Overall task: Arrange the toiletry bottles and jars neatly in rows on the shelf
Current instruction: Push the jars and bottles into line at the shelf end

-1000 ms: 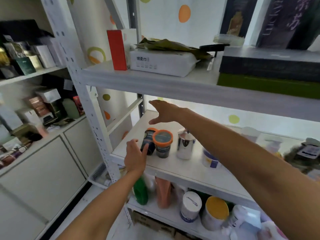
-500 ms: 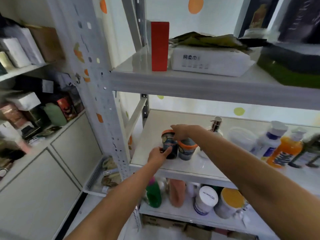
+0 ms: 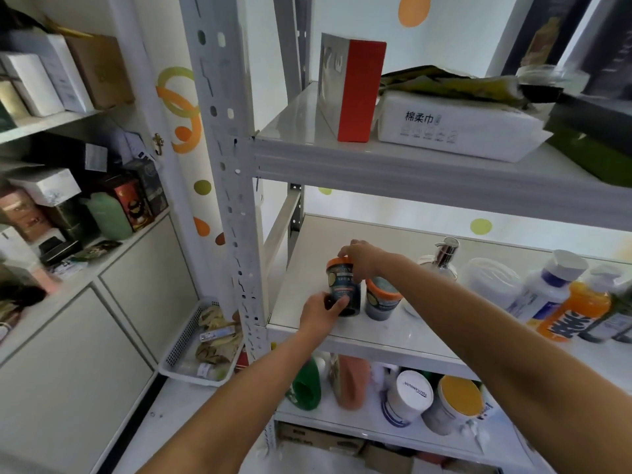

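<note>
Shelf (image 3: pixel 342 230): centre frame, being filled from its left end.
Bottles (image 3: pixel 578 313): right edge, unsorted; most work judged left.
Dark jar (image 3: pixel 345 285): centre, being positioned beside second jar (image 3: pixel 381 301).
Left hand (image 3: pixel 319 314): fingers being curled round the jar's base.
Right hand (image 3: pixel 362 258): lid being pinched.

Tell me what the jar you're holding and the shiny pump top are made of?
The jar looks like plastic: a dark, slightly glossy printed wall under an orange lid, though glass cannot be ruled out. The pump top looks like metal or chrome-coated plastic: silvery with bright glints.
</note>
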### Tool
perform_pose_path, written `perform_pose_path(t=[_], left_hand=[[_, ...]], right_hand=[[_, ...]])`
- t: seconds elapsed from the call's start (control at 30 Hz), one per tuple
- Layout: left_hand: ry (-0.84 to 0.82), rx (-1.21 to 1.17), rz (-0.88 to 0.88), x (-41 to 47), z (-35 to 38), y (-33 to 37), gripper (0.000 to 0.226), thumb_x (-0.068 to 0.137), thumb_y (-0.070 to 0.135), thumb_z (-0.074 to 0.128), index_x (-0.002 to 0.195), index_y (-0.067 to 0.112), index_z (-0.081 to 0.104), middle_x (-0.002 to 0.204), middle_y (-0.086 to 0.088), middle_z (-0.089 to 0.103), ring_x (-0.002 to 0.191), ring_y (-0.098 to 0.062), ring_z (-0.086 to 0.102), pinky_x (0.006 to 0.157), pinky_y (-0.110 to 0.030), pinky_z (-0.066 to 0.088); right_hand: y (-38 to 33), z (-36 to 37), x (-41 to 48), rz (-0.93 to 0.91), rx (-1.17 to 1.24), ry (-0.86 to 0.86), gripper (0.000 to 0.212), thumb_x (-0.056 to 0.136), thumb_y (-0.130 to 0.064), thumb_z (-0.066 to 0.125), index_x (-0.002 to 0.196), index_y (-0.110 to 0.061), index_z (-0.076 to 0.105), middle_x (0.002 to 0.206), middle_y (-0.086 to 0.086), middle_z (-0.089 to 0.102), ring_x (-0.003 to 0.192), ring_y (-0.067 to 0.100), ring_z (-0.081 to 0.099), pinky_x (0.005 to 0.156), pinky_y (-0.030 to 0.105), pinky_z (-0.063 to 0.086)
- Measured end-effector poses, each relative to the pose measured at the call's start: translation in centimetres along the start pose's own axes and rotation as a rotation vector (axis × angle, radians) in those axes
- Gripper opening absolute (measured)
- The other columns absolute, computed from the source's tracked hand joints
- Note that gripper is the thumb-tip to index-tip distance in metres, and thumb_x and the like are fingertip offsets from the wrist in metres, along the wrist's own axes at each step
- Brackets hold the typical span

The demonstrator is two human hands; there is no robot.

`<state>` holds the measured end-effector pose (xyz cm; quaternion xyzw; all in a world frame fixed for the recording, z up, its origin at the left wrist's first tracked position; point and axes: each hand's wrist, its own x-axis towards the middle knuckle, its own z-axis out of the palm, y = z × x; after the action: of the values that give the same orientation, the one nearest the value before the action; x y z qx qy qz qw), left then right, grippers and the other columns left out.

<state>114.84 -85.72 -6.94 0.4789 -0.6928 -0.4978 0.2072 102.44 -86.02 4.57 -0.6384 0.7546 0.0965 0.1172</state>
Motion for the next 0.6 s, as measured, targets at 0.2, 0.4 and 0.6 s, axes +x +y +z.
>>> perform_pose_path(t=[0.2, 0.4, 0.6], left_hand=[[-0.004, -0.019, -0.002, -0.7, -0.5, -0.1, 0.057, 0.08, 0.039, 0.071, 0.124, 0.01, 0.048, 0.116, -0.007, 0.063, 0.095, -0.017, 0.058, 0.085, -0.029, 0.048], [-0.042, -0.055, -0.015, -0.5, -0.3, 0.7, 0.084, 0.069, 0.028, 0.083, 0.136, 0.014, 0.034, 0.132, -0.008, 0.055, 0.118, -0.026, 0.055, 0.1, -0.037, 0.043], [0.022, -0.007, 0.005, -0.9, 0.8, 1.2, 0.09, 0.067, 0.027, 0.084, 0.138, 0.013, 0.03, 0.133, -0.009, 0.054, 0.12, -0.028, 0.054, 0.102, -0.04, 0.045]], right_hand=[[0.3, 0.5, -1.0, -0.098, 0.008, 0.138, 0.059, 0.077, -0.013, 0.072, 0.13, -0.019, 0.047, 0.127, 0.005, 0.048, 0.119, 0.022, 0.045, 0.093, 0.035, 0.045], [0.3, 0.6, -1.8, -0.191, 0.021, 0.159, 0.053, 0.078, -0.021, 0.073, 0.124, -0.021, 0.048, 0.125, 0.003, 0.049, 0.116, 0.02, 0.044, 0.088, 0.033, 0.047], [0.9, 0.2, -2.7, -0.121, 0.111, 0.036, 0.063, 0.077, -0.025, 0.075, 0.13, -0.023, 0.042, 0.139, 0.006, 0.039, 0.129, 0.026, 0.034, 0.105, 0.046, 0.039]])
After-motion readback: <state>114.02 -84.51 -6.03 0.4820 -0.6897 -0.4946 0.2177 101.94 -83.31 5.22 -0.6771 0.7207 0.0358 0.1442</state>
